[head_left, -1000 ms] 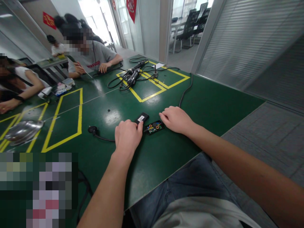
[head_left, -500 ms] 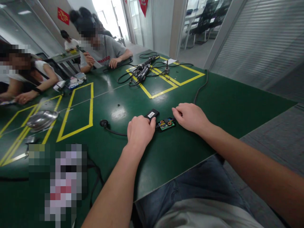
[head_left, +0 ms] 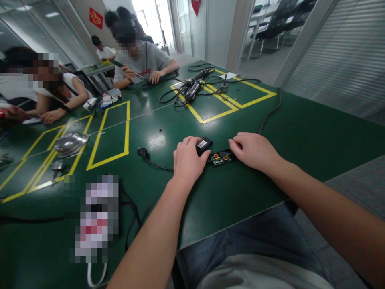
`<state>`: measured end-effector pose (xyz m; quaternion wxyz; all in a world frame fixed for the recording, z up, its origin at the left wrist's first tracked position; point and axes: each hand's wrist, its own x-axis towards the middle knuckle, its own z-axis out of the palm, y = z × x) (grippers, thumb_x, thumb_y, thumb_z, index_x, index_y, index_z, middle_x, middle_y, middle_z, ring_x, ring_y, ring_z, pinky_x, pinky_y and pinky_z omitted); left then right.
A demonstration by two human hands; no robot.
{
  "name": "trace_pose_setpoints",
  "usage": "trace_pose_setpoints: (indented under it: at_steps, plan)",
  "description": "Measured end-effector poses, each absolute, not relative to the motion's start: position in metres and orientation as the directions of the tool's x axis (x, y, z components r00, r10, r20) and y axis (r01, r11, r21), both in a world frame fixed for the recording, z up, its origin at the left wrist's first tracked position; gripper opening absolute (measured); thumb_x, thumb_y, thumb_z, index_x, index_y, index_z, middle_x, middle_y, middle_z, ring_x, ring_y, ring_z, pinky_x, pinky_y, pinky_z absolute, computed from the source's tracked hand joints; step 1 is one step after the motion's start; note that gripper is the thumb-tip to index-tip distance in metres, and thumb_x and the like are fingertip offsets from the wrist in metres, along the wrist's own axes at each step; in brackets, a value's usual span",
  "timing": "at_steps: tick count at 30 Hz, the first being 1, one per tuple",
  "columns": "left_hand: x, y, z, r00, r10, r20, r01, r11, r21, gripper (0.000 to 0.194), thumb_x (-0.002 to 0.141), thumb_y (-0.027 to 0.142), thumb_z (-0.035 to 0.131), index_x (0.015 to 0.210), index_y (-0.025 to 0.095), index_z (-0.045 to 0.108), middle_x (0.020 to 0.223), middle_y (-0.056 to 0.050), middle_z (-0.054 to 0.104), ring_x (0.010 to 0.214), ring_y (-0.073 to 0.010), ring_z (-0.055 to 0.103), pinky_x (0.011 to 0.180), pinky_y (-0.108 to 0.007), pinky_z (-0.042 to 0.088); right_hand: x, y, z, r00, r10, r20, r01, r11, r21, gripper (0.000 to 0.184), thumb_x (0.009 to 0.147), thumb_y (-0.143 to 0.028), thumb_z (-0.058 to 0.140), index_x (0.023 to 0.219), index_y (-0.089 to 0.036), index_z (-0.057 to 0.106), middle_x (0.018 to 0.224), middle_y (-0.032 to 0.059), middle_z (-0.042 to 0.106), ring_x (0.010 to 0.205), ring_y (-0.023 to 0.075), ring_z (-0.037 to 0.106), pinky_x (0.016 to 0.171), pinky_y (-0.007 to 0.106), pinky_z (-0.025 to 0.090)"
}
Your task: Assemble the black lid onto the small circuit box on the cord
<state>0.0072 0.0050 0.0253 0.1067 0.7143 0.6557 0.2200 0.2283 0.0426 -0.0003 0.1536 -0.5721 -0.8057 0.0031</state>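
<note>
My left hand [head_left: 190, 160] curls around a black plastic cover [head_left: 205, 145] with a white label, its thumb along the near side. Just right of that thumb lies the open black casing of a power adapter, its green circuit board [head_left: 221, 159] and copper coils facing up. My right hand [head_left: 255, 151] is closed at the casing's right end. What its curled fingers hold is hidden. A black cord with a plug [head_left: 142, 153] runs left from under my left hand, and another black cable [head_left: 269, 114] leads away behind my right hand.
Two electric screwdrivers [head_left: 194, 88] with tangled cables lie inside yellow tape marks, near a small metal part [head_left: 224, 86]. A metal bowl [head_left: 71, 143] and a blurred white-and-red object [head_left: 98, 216] are on the left. Co-workers sit across the green table [head_left: 325, 132].
The view has turned left, so everything appears shifted right. The fingers of my left hand have loosened a little around the cover. My right hand stays at the casing's end.
</note>
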Motion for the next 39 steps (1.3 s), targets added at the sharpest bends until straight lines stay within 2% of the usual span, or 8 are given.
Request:
trace_pose_setpoints:
  at_steps: [4, 7, 9, 12, 14, 21, 28, 39]
  plan:
    - [0.005, 0.008, 0.021, 0.084, 0.983, 0.162, 0.865, -0.153, 0.478, 0.033, 0.100, 0.016, 0.076, 0.132, 0.024, 0.075, 0.135, -0.010, 0.079, 0.127, -0.0353, 0.069, 0.111, -0.055, 0.054, 0.229, 0.044, -0.004, -0.299, 0.919, 0.257, 0.910, 0.355, -0.212, 0.043, 0.105, -0.036, 0.046, 0.063, -0.025, 0.049, 0.074, 0.0073, 0.062, 0.067, 0.0222, 0.054, 0.065, 0.039, 0.031]
    - [0.005, 0.005, 0.022, 0.145, 0.942, 0.303, 0.817, -0.287, 0.500, 0.037, 0.099, 0.013, 0.072, 0.134, 0.021, 0.074, 0.134, -0.011, 0.078, 0.126, -0.0325, 0.068, 0.114, -0.053, 0.054, 0.231, 0.044, -0.007, -0.290, 0.916, 0.278, 0.904, 0.357, -0.234, 0.038, 0.106, -0.036, 0.046, 0.070, -0.025, 0.054, 0.076, 0.0082, 0.067, 0.069, 0.0238, 0.058, 0.065, 0.038, 0.032]
    - [0.006, 0.002, 0.023, 0.237, 0.896, 0.375, 0.759, -0.412, 0.504, 0.042, 0.096, 0.014, 0.072, 0.138, 0.021, 0.073, 0.135, -0.010, 0.077, 0.124, -0.0298, 0.067, 0.115, -0.050, 0.054, 0.232, 0.045, -0.009, -0.261, 0.920, 0.292, 0.902, 0.340, -0.265, 0.031, 0.108, -0.034, 0.043, 0.086, -0.025, 0.063, 0.082, 0.0093, 0.072, 0.073, 0.0264, 0.063, 0.066, 0.037, 0.033]
    - [0.007, -0.001, 0.022, 0.421, 0.848, 0.321, 0.696, -0.529, 0.486, 0.045, 0.095, 0.018, 0.074, 0.140, 0.021, 0.074, 0.134, -0.009, 0.077, 0.120, -0.0283, 0.068, 0.112, -0.047, 0.056, 0.232, 0.046, -0.010, -0.221, 0.933, 0.282, 0.900, 0.307, -0.309, 0.029, 0.109, -0.028, 0.038, 0.110, -0.023, 0.067, 0.093, 0.0116, 0.078, 0.081, 0.0299, 0.069, 0.069, 0.037, 0.038]
    - [0.007, -0.001, 0.021, 0.482, 0.839, 0.254, 0.690, -0.542, 0.480, 0.043, 0.096, 0.018, 0.075, 0.138, 0.021, 0.076, 0.135, -0.008, 0.078, 0.120, -0.0283, 0.069, 0.113, -0.046, 0.056, 0.231, 0.046, -0.009, -0.226, 0.941, 0.250, 0.910, 0.296, -0.291, 0.030, 0.109, -0.025, 0.038, 0.114, -0.022, 0.067, 0.096, 0.0125, 0.079, 0.084, 0.0311, 0.071, 0.071, 0.037, 0.039]
    - [0.006, -0.003, 0.024, 0.492, 0.848, 0.197, 0.702, -0.520, 0.486, 0.040, 0.098, 0.027, 0.079, 0.138, 0.024, 0.077, 0.134, -0.008, 0.079, 0.121, -0.0277, 0.071, 0.112, -0.045, 0.056, 0.223, 0.043, 0.001, -0.257, 0.948, 0.187, 0.938, 0.291, -0.188, 0.032, 0.112, -0.028, 0.039, 0.102, -0.022, 0.069, 0.093, 0.0118, 0.078, 0.086, 0.0294, 0.071, 0.073, 0.037, 0.037]
    - [0.008, -0.004, 0.025, 0.480, 0.852, 0.210, 0.741, -0.522, 0.422, 0.039, 0.100, 0.023, 0.078, 0.139, 0.024, 0.077, 0.133, -0.007, 0.079, 0.120, -0.0277, 0.068, 0.111, -0.044, 0.056, 0.220, 0.042, 0.005, -0.270, 0.945, 0.184, 0.938, 0.301, -0.172, 0.031, 0.111, -0.026, 0.041, 0.098, -0.022, 0.069, 0.093, 0.0111, 0.078, 0.085, 0.0276, 0.069, 0.074, 0.037, 0.036]
    - [0.009, 0.001, 0.026, 0.328, 0.916, 0.233, 0.721, -0.402, 0.564, 0.030, 0.102, 0.019, 0.072, 0.131, 0.023, 0.077, 0.127, -0.006, 0.081, 0.116, -0.0256, 0.072, 0.108, -0.041, 0.055, 0.219, 0.042, 0.006, -0.278, 0.946, 0.168, 0.937, 0.305, -0.171, 0.032, 0.113, -0.025, 0.044, 0.094, -0.021, 0.069, 0.094, 0.0104, 0.077, 0.088, 0.0264, 0.069, 0.076, 0.036, 0.035]
